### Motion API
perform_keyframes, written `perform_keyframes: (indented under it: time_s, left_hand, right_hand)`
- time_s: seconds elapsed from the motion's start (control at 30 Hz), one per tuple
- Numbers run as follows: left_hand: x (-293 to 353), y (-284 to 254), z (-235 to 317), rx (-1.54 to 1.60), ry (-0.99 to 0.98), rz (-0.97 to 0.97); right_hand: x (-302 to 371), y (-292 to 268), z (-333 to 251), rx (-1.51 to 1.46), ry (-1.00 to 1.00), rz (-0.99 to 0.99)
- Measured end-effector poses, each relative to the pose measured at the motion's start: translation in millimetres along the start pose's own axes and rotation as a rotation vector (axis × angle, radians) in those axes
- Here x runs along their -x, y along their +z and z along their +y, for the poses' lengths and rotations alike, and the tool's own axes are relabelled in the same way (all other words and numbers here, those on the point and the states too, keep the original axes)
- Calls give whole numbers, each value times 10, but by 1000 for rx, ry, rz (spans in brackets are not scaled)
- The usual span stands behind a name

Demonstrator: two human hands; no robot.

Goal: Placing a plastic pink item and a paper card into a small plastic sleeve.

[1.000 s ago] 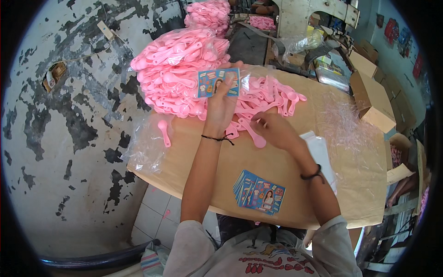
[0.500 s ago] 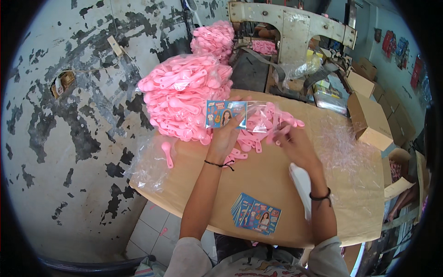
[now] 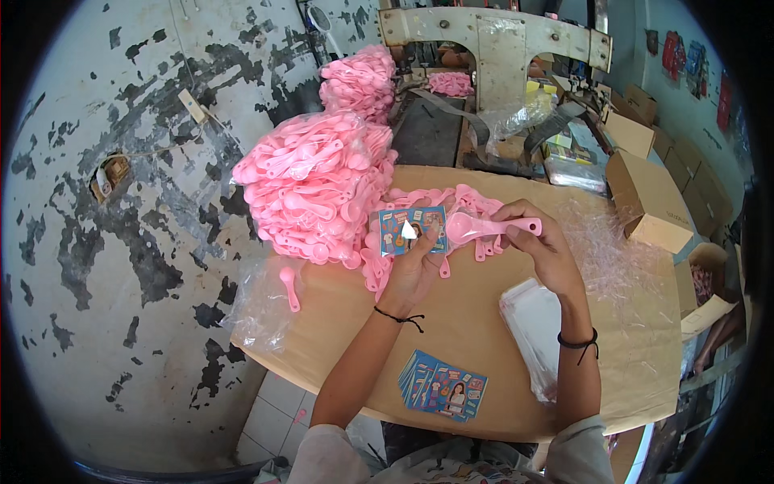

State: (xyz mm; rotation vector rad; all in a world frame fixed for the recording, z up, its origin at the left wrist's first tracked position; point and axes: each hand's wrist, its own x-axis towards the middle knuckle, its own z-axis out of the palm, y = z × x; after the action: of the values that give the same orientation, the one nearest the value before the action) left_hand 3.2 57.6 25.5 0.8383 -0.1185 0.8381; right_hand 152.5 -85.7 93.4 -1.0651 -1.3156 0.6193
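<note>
My left hand [image 3: 415, 270] is closed on a blue printed card [image 3: 395, 230], which seems to sit inside a clear plastic sleeve. In my right hand [image 3: 538, 242] is a pink measuring spoon [image 3: 492, 227], pinched by its handle. The spoon's bowl points left and touches or lies at the right edge of the sleeve; I cannot tell whether it is inside. Behind both hands lies a loose heap of pink spoons [image 3: 463, 195]. A fanned stack of blue cards [image 3: 445, 387] rests near the table's front edge. Beside my right forearm is a stack of clear plastic sleeves [image 3: 532, 331].
Big clear bags of pink spoons [image 3: 314, 185] stand at the table's back left. One single spoon [image 3: 289, 289] lies by a crumpled clear bag [image 3: 258, 310]. Plastic scraps [image 3: 609, 250] and a cardboard box [image 3: 649, 198] are at the right. A metal machine frame [image 3: 500, 48] stands behind.
My right hand has gone from the spoon heap, now holding one spoon up beside the card. The left hand with the card has shifted slightly right and nearer. The whole view has tilted a little.
</note>
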Motion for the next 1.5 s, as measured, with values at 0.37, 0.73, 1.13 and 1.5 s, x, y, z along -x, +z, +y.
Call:
perform_keyframes:
  time_s: [0.37, 0.73, 1.13, 1.5]
  left_hand:
    - [-28, -91, -59, 125, -31, 4]
    - [106, -163, -274, 59, -181, 40]
    - [-172, -302, -156, -600, 11, -7]
    - [78, -34, -445, -688, -443, -281]
  right_hand:
    - [75, -432, 26, 21, 15, 150]
    - [27, -51, -83, 39, 150, -69]
    - [19, 111, -415, 796, -2, 229]
    - [-86, 49, 150, 507, -34, 426]
